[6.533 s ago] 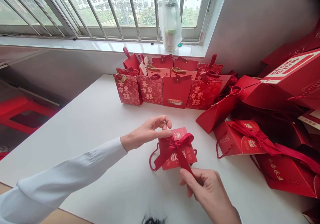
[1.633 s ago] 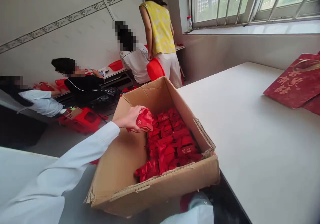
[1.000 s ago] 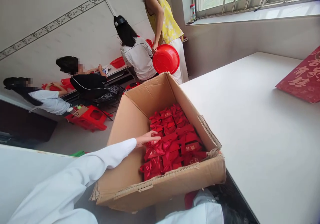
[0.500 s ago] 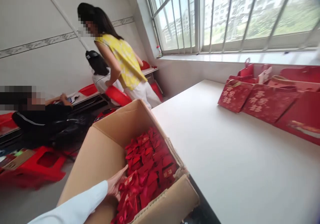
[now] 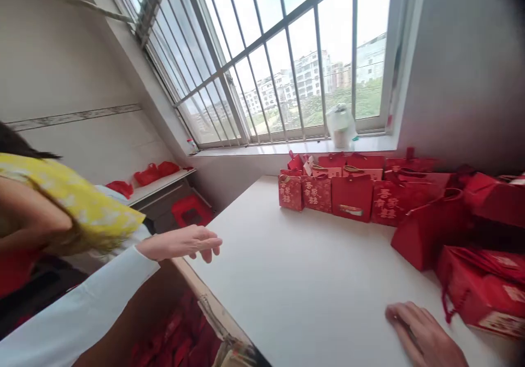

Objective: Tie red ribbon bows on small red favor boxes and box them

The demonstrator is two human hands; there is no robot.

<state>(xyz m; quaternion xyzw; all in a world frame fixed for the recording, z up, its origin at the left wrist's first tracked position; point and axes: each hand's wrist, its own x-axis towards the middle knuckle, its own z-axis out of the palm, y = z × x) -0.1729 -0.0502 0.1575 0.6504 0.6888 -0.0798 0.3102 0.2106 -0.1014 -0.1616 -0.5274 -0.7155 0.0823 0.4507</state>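
Observation:
My left hand (image 5: 186,244) is held above the near edge of an open cardboard box (image 5: 205,312), its fingers stretched out and nothing in them. Down inside that box lie many small red packets (image 5: 180,328), dim and partly cut off by the frame. On the white table (image 5: 303,257) rests my right hand (image 5: 426,334), palm down with loosely bent fingers and no object visible in it. Closest to it is a red gift box (image 5: 484,290) with a cord handle, a little to its right.
Rows of red gift bags (image 5: 353,197) stand along the table's back edge below a barred window (image 5: 287,71). A plastic bag (image 5: 341,126) sits on the sill. At left a person in a yellow top (image 5: 74,197) stands close by; a red stool (image 5: 191,211) is behind.
My left hand has come up out of the box, away from the red packets. The view has swung right, bringing my right hand and more red bags into sight.

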